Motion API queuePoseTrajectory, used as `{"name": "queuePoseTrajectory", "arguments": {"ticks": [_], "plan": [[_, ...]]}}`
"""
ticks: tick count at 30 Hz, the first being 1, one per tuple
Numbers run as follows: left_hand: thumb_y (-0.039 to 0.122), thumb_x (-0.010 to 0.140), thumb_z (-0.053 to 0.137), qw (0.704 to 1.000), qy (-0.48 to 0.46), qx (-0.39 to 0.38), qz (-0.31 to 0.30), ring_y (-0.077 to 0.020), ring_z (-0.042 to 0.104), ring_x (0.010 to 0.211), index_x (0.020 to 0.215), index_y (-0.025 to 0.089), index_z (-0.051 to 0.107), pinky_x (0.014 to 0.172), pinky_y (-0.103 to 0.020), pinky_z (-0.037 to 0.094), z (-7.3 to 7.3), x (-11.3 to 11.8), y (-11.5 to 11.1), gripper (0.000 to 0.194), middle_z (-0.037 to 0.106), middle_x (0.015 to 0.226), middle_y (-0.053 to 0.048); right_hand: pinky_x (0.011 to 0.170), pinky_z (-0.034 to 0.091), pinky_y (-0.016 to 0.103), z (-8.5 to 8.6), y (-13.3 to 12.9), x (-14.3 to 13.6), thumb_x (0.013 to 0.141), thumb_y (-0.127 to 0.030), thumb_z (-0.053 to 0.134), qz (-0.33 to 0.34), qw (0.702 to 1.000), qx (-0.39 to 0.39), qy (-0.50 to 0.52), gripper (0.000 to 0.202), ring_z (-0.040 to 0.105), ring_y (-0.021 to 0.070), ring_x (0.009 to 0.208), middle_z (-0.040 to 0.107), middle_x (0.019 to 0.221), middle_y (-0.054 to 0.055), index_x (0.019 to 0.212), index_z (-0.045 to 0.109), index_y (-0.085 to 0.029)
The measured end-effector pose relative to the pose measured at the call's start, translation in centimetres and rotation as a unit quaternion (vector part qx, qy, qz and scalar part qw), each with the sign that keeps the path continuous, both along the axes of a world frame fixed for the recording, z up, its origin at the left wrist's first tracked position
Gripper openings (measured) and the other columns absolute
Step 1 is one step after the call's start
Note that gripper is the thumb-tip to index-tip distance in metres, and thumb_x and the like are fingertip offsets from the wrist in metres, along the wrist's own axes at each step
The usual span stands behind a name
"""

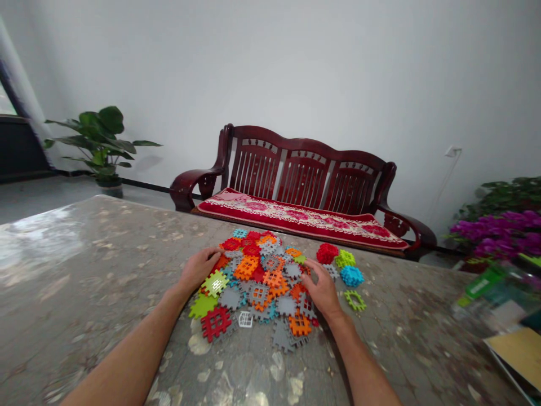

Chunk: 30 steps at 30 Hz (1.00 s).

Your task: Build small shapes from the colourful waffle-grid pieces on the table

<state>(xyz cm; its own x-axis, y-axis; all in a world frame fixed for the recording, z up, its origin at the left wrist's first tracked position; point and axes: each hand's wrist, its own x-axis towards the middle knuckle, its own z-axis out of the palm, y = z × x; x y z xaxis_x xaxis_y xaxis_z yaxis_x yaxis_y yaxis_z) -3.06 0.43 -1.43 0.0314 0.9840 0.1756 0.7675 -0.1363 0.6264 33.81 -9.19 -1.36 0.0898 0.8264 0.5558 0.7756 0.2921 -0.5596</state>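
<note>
A pile of flat interlocking plastic tiles in grey, orange, red, blue and green lies on the table between my hands. My left hand rests at the pile's left edge, fingertips against an orange tile, close to a lime tile. At the right edge my right hand has thumb and fingers apart, beside a grey tile and a small green piece. Nearest me lie a red lattice tile, an orange lattice tile and a white window-shaped piece.
Right of the pile sit red, lime and blue clusters, plus a green ring-shaped piece. Blurred clear containers and a cardboard-coloured item occupy the table's right side. A wooden bench stands behind.
</note>
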Motion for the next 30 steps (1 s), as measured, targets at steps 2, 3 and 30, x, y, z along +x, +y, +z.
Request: {"name": "queuePoseTrajectory", "arguments": {"ticks": [2, 3, 30], "plan": [[0.039, 0.089, 0.042, 1.0, -0.003, 0.001, 0.0, -0.0232, 0.069, 0.103, 0.108, 0.023, 0.075, 0.092, -0.03, 0.048, 0.0, 0.0, 0.0, 0.042, 0.076, 0.114, -0.003, 0.109, 0.042, 0.045, 0.2, 0.1, -0.7, 0.082, -0.027, 0.058, 0.022, 0.999, -0.032, -0.005, 0.04, 0.058, 0.0249, 0.124, 0.065, 0.132, 0.01, 0.119, 0.068, -0.021], [0.04, 0.089, 0.042, 1.0, -0.004, 0.002, -0.001, -0.023, 0.068, 0.103, 0.108, 0.023, 0.075, 0.092, -0.03, 0.048, -0.1, 0.0, 0.0, 0.042, 0.076, 0.114, -0.004, 0.11, 0.042, 0.044, 0.3, 0.1, -1.0, 0.08, -0.026, 0.059, 0.03, 0.998, -0.048, -0.011, 0.042, 0.058, 0.0248, 0.124, 0.065, 0.132, 0.009, 0.121, 0.068, -0.021], [0.04, 0.089, 0.041, 1.0, -0.006, 0.005, -0.003, -0.0234, 0.068, 0.104, 0.109, 0.025, 0.075, 0.094, -0.031, 0.049, -0.6, -0.1, 0.3, 0.042, 0.076, 0.115, -0.003, 0.089, 0.054, 0.041, -0.2, 1.3, -0.9, 0.077, -0.046, 0.047, -0.097, 0.97, -0.049, 0.216, 0.052, 0.07, 0.0277, 0.094, 0.076, 0.103, 0.013, 0.108, 0.074, -0.013]]}}
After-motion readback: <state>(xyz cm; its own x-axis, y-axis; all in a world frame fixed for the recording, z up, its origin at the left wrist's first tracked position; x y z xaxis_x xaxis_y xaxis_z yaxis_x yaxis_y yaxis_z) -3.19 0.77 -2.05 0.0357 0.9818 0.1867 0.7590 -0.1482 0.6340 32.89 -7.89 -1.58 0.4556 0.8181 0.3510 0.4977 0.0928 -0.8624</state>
